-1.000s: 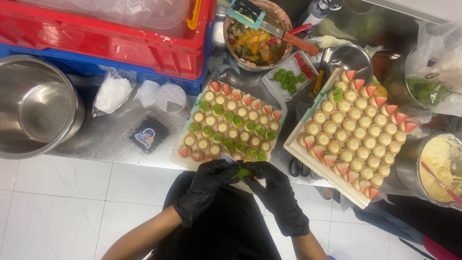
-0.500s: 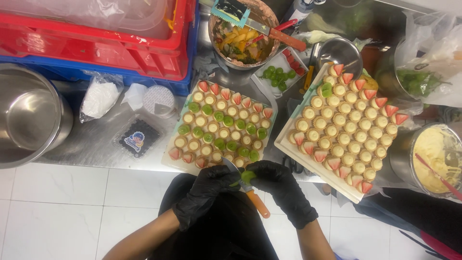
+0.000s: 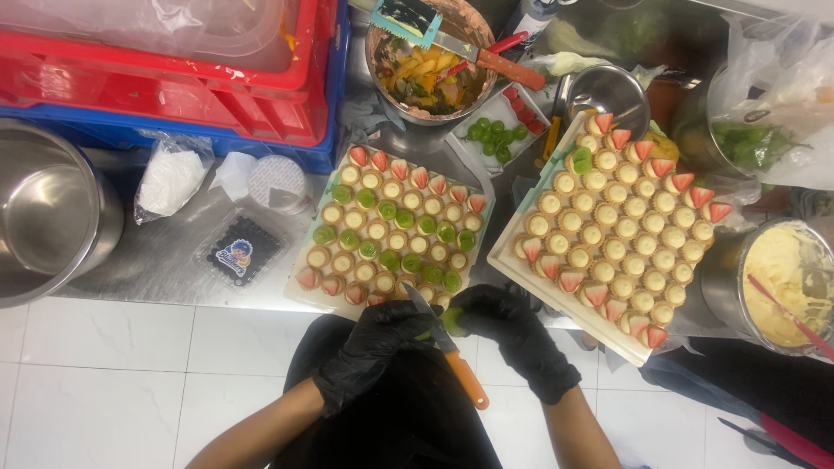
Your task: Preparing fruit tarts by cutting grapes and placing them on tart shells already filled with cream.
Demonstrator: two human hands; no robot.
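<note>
Both my hands wear black gloves and meet at the counter's front edge. My left hand (image 3: 373,347) grips an orange-handled knife (image 3: 462,375) near where blade meets handle, and the blade points up toward the near tray. My right hand (image 3: 512,334) pinches a small green fruit piece (image 3: 449,321) against the blade. Just above the hands lies a tray of small tarts (image 3: 314,300) topped with green slices and strawberry pieces. A second tray of tarts (image 3: 508,260), mostly plain with strawberry along its edges, sits tilted to the right.
A bowl of mixed cut fruit (image 3: 430,65) with a red-handled knife stands behind the trays, beside a small dish of green grapes (image 3: 491,135). Red and blue crates (image 3: 217,95) sit far left, a steel pot (image 3: 43,217) at left, a bowl of cream (image 3: 782,278) at right.
My hands have stayed together at the counter edge, working the green piece. The knife's orange handle has swung into view below them, and the view has drifted slightly.
</note>
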